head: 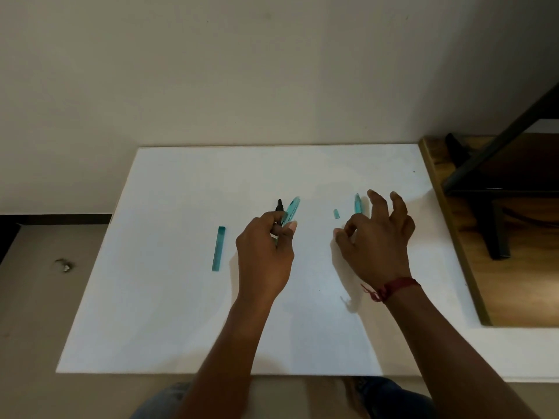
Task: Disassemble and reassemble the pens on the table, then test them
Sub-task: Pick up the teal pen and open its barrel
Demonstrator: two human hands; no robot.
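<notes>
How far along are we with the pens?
Taken apart, it seems: a cap, a small teal piece and another teal part lie loose on the table. The left hand grips the teal barrel and a black-tipped piece. Reassembly and testing remain.

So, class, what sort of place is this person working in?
Probably a plain indoor room, perhaps at home: a flat white tabletop against a bare beige wall, with a brown wooden surface and a black metal frame beside it.

Teal pen barrel [292, 210] (tilted, held) centre; teal cap [218, 248] lies left; small teal piece [336, 214] right.
</notes>
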